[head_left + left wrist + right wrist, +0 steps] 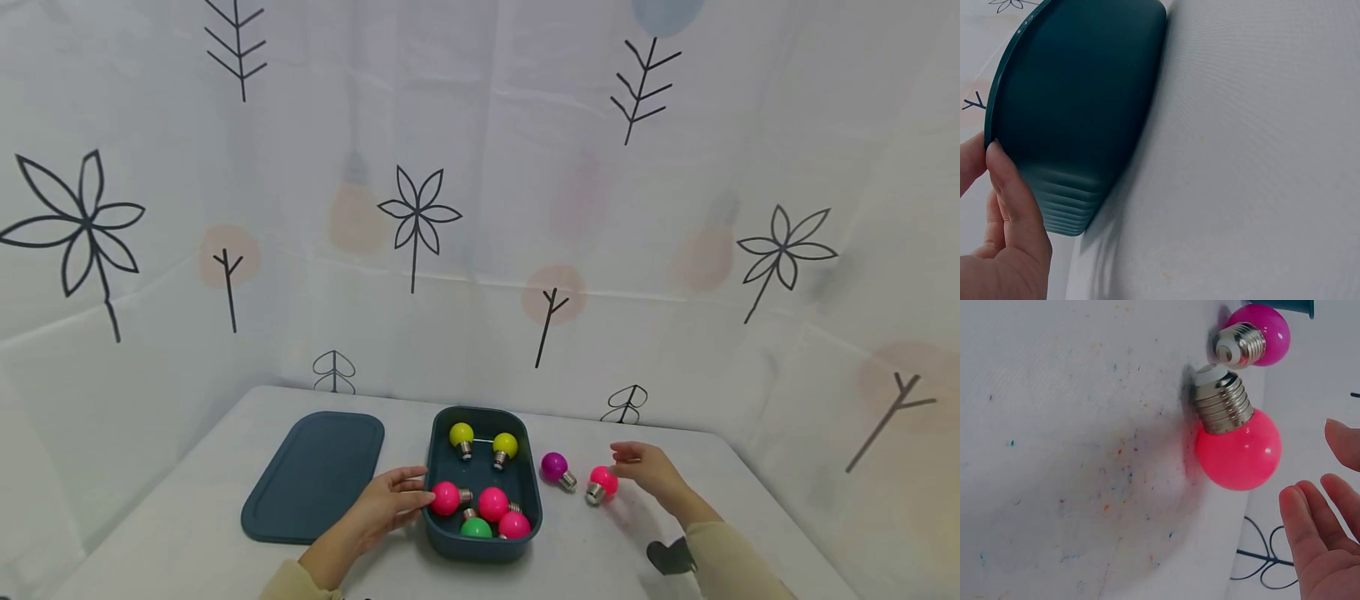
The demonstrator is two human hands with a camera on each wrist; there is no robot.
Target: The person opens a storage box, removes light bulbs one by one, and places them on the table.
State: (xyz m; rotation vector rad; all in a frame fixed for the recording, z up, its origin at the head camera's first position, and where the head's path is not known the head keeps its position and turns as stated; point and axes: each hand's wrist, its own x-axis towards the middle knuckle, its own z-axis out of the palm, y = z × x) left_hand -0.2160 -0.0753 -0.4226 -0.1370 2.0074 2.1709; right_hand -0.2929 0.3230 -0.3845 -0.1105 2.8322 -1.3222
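In the head view my left hand [387, 506] holds the left rim of a dark teal tub [480, 546]. The left wrist view shows thumb and fingertips pinching that rim [992, 94] from both sides. Inside the tub lie two yellow bulbs [461, 433], several pink bulbs [493, 504] and one green bulb [476, 527]. My right hand [648, 468] hovers beside a pink bulb [1239, 453] on the table, fingers apart from it and nothing between them. A purple bulb [1270, 334] lies close by, between that pink bulb and the tub.
A flat dark teal lid [315, 475] lies on the white table [202, 500] to the left of the tub. Behind the table hangs a white curtain [480, 333] printed with plants. A dark heart shape [670, 557] shows near my right forearm.
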